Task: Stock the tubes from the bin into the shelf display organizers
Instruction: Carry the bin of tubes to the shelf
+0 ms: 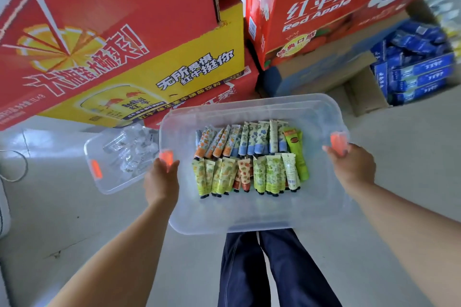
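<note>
I hold a clear plastic bin (249, 217) in front of me, above the floor. My left hand (162, 179) grips its left rim at the orange latch. My right hand (351, 164) grips the right rim at the other orange latch. Inside the bin lie several patterned tubes (249, 157) in two rows, with floral prints in orange, blue, green and yellow. A bright green tube (295, 149) lies at the right end. No shelf display organizer is in view.
A clear lid or tray (109, 177) holding clear plastic pieces lies on the floor to the left. Red and yellow drink cartons (112, 44) are stacked ahead. A cardboard box of blue packs (414, 69) sits at the right. My legs (269, 269) are below the bin.
</note>
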The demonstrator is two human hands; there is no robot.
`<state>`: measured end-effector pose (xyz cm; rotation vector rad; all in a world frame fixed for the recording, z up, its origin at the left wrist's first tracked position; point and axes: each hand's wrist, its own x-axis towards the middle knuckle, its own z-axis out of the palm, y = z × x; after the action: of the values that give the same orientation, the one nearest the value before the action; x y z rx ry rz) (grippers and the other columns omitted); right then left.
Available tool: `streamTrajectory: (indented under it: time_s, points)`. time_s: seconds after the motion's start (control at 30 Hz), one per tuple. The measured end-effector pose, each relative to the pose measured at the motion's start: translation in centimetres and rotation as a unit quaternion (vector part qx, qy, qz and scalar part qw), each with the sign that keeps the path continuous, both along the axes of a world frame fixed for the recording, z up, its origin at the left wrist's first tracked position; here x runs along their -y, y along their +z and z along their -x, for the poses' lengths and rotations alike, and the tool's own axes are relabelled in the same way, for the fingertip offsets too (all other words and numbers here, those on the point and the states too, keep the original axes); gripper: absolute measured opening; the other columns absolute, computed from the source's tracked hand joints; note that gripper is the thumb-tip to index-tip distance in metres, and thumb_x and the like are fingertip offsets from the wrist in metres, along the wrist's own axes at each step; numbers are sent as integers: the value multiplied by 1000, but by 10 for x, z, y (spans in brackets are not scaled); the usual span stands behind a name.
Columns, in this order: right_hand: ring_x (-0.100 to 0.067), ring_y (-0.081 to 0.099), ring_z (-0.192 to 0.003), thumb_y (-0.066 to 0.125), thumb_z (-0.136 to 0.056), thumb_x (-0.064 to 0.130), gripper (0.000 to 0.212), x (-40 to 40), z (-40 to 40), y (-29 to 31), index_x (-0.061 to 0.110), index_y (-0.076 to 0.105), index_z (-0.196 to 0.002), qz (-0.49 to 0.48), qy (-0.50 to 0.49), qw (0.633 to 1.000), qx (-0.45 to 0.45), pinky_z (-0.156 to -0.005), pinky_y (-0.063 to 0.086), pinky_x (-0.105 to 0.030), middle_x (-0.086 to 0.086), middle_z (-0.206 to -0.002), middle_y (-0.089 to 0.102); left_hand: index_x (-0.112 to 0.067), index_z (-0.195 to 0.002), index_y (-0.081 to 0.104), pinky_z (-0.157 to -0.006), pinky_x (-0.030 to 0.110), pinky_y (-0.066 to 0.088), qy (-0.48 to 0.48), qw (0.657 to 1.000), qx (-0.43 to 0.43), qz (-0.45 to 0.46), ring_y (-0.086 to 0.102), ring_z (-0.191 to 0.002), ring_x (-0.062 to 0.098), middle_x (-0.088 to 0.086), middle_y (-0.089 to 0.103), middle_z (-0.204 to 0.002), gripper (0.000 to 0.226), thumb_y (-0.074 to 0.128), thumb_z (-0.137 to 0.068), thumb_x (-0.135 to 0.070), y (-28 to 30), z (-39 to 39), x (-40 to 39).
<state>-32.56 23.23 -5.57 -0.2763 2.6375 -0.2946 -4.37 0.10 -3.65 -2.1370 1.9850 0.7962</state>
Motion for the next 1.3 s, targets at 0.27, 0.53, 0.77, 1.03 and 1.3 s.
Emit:
streamTrajectory:
  time_s: [0.27, 0.53, 0.77, 1.03, 1.3]
  points:
    - [-38, 60, -79, 59, -86, 47, 43, -90, -8, 41, 8, 55, -69, 9, -196, 980, -21, -62, 33, -31, -14, -69, 55, -1, -89, 54, -61, 32, 31, -237, 971, -12, 27, 58, -82, 38, 19, 57, -81, 30, 53, -94, -30, 34, 74, -9]
    - [-32, 51, -59, 68, -72, 57, 58, -192, -22, 93, 10, 41, -52, 70, -413, 906, -56, -55, 36, -32, -7, -51, 46, 2, -94, 60, -62, 34, 42, -393, 917, -50, 55, 61, -78, 33, 20, 63, -84, 34, 54, -93, -32, 83, 172, -64]
    - [-32, 51, -69, 55, -85, 54, 53, -300, -25, 123, 5, 54, -65, 42, -499, 865, -47, -65, 37, -33, -9, -59, 51, 1, -95, 59, -62, 34, 39, -545, 835, 13, 72, 63, -85, 38, 22, 66, -91, 37, 47, -96, -34, 110, 269, -155]
    - [-39, 60, -84, 52, -87, 52, 50, -419, -53, 157, 4, 62, -76, 24, -644, 762, -57, -70, 39, -35, -22, -81, 63, 0, -98, 58, -67, 37, 40, -637, 767, -53, 49, 62, -89, 41, 26, 65, -93, 36, 43, -96, -33, 158, 359, -305]
    - [-30, 50, -71, 52, -88, 51, 50, -526, -48, 190, 4, 62, -75, 29, -741, 668, -69, -69, 38, -33, -13, -70, 55, -10, -76, 52, -64, 33, 35, -703, 706, -85, 13, 49, -71, 29, 13, 55, -72, 41, 31, -97, -38, 194, 432, -449]
